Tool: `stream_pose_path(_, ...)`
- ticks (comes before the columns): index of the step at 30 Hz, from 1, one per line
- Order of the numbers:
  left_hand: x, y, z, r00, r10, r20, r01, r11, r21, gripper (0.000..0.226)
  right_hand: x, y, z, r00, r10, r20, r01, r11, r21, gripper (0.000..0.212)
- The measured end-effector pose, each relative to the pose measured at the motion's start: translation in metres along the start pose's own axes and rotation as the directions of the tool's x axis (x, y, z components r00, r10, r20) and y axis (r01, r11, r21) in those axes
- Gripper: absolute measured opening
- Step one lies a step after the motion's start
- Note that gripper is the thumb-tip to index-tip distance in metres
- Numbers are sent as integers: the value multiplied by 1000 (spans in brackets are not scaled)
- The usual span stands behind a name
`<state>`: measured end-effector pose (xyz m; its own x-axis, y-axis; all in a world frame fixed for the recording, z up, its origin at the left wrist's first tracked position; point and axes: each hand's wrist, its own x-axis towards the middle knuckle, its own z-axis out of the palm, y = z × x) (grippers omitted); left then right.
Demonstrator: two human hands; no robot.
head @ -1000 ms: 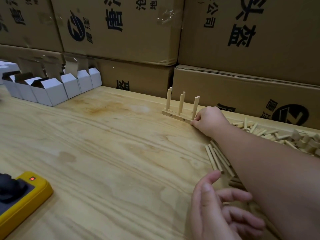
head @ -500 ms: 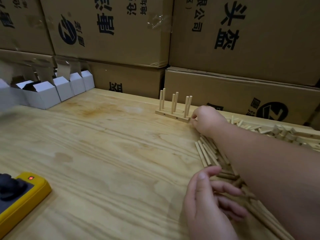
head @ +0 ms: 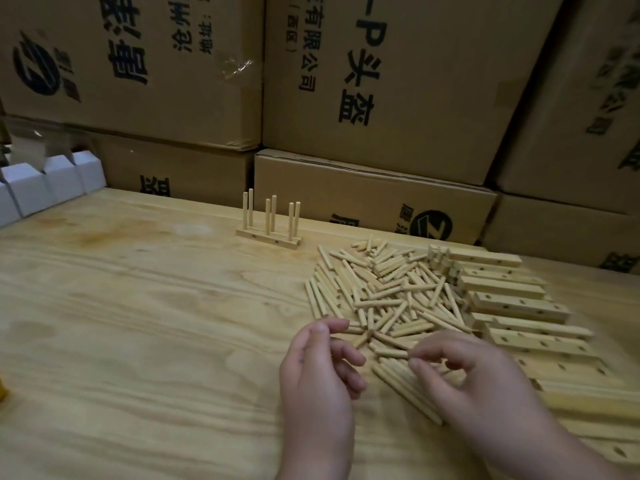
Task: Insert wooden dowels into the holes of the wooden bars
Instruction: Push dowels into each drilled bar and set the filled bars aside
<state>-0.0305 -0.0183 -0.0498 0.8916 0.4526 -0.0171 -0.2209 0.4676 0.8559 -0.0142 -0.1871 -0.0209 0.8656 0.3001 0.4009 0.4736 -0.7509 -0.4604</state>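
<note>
- Near the front edge of the plywood table (head: 145, 341), both hands hover over the near side of a loose pile of wooden dowels (head: 388, 299).
- The left hand (head: 318, 372) has its fingers loosely curled, thumb and forefinger close together above the dowels at the pile's near-left edge; whether a dowel is caught between them cannot be told.
- The right hand (head: 474, 379) is over the pile's near side, its thumb and forefinger tips drawn toward each other in a ring; whether they pinch a dowel cannot be told either, as the tips are blurred against the sticks below.
- The dowels lie flat and crisscrossed in the heap, with a few lined up side by side along its left edge.
- Just right of the pile, touching it, lie the wooden bars (head: 516, 303), flat and roughly parallel, their drilled holes showing on the upper and side faces; more bars run toward the lower right corner, partly behind the right forearm.
- At the back of the table, well apart from both hands, stands a finished assembly (head: 270, 233): bars lying flat with six dowels upright in them, in three pairs.
- Behind the table, printed cardboard boxes (head: 398, 98) are stacked as a wall.
- Small white cartons (head: 41, 188) with open flaps sit at the far left.
</note>
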Motion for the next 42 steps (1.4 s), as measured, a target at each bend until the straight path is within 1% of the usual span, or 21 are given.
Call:
stream_pose_path(2, -4, 0, 2, 1000, 17, 16, -17, 1000, 14, 46, 7, 4, 1, 997, -10, 73, 13, 999, -46, 11)
stream_pose_path(5, -5, 0, 5, 1000, 14, 16, -15, 999, 30, 48, 50, 2, 7, 982, -17, 189, 57, 977, -205, 31)
stream_pose_path(8, -3, 1, 4, 1000, 2, 2, -2, 1000, 19, 49, 112, -6, 25, 961, -54, 272, 137, 945, -296, 42)
stream_pose_path(10, 1, 2, 3, 1000, -13, -19, 13, 1000, 1, 46, 154, -15, 45, 941, -43, 336, 163, 928, -336, 51)
stream_pose_path(12, 5, 2, 2, 999, -31, -38, 30, 999, -17, 43, 187, -26, 66, 914, 12, 406, 135, 933, -333, 59)
stream_pose_path(14, 8, 1, 1, 998, -42, -48, 40, 999, -32, 45, 212, -35, 89, 882, 71, 466, 91, 944, -316, 63)
stream_pose_path(17, 11, -1, 0, 997, -41, -70, 39, 999, -29, 50, 236, -40, 125, 852, 119, 509, 41, 956, -292, 61)
stream_pose_path(20, 14, 0, 0, 993, -56, -107, 55, 998, -11, 51, 250, -43, 155, 854, 135, 503, 18, 958, -288, 54)
stream_pose_path(25, 26, 3, -3, 979, -122, -165, 121, 992, -15, 48, 267, -35, 164, 887, 197, 419, -57, 944, -324, 40)
stream_pose_path(28, 26, 3, -5, 976, -138, -170, 139, 990, -4, 48, 254, -32, 151, 910, 188, 369, -93, 961, -259, 35)
stream_pose_path(30, 24, 2, -6, 978, -134, -158, 132, 991, -25, 48, 227, -36, 134, 932, 122, 341, -65, 982, -176, 34)
stream_pose_path(33, 18, 1, -5, 987, -109, -122, 103, 993, -55, 47, 160, -44, 88, 966, -62, 253, 73, 997, -34, 26)
stream_pose_path(34, 15, 0, -4, 989, -97, -109, 92, 994, -54, 45, 134, -45, 68, 973, -92, 209, 93, 996, 5, 22)
stream_pose_path(35, 13, -1, -4, 992, -81, -97, 76, 996, -52, 44, 108, -42, 46, 982, -88, 168, 83, 996, 34, 20)
stream_pose_path(36, 11, -2, -3, 994, -58, -89, 53, 997, -47, 43, 83, -38, 23, 992, -51, 112, 45, 997, 60, 19)
stream_pose_path(37, 9, -4, -3, 996, -31, -83, 28, 999, -35, 44, 61, -31, -1, 999, 19, 28, -22, 995, 101, 19)
stream_pose_path(38, 7, -5, -3, 997, -2, -76, 1, 1000, -18, 46, 41, -21, -24, 990, 112, -88, -97, 982, 162, 19)
stream_pose_path(39, 6, -6, -2, 997, 25, -66, -25, 1000, 0, 48, 22, -8, -44, 952, 207, -224, -158, 963, 217, 20)
stream_pose_path(40, 3, -7, -2, 997, 50, -56, -49, 999, 18, 49, 5, 6, -62, 891, 295, -345, -214, 943, 254, 22)
stream_pose_path(41, 1, -7, -1, 997, 71, -44, -69, 997, 35, 50, -11, 21, -77, 825, 378, -420, -284, 920, 269, 23)
stream_pose_path(42, -1, -7, -1, 995, 89, -33, -87, 995, 53, 50, -26, 36, -86, 775, 449, -445, -361, 892, 272, 24)
